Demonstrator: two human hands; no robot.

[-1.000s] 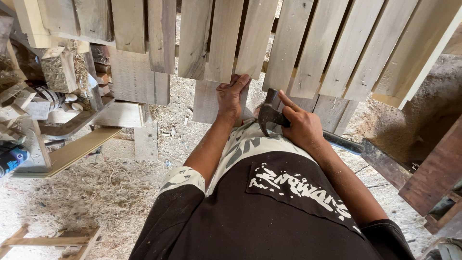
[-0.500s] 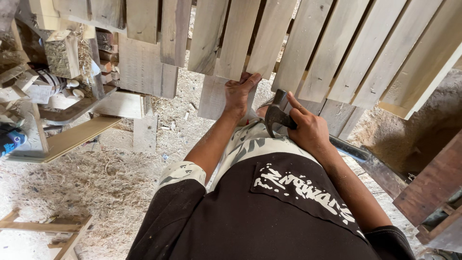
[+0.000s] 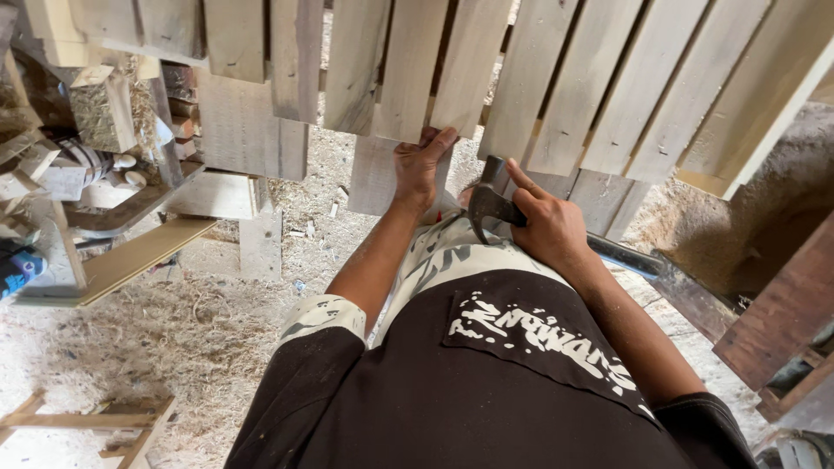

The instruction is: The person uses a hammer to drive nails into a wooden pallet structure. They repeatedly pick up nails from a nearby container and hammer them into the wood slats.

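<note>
Both hands sit slightly lower and further left in view than half a second ago, and the slatted panel has slid the same way, so the change looks like head motion more than hand motion. One left hand (image 3: 417, 165) presses its fingertips against the bottom edge of a pale grey wooden slat (image 3: 408, 65), fingers curled on the board end, thumb side hidden. One right hand (image 3: 549, 227) is wrapped tightly around one dark steel claw hammer (image 3: 489, 201), gripping high on the neck just below the head, index finger laid along the top. The hammer head lies at about ten o'clock from that grip, its claw curving down toward the person's chest, its black handle (image 3: 618, 254) trailing out at four o'clock. Roughly ten upright slats of the weathered wooden pallet panel (image 3: 608, 87) show across the top. One sawdust-covered floor (image 3: 174, 339) lies at seven o'clock.
</note>
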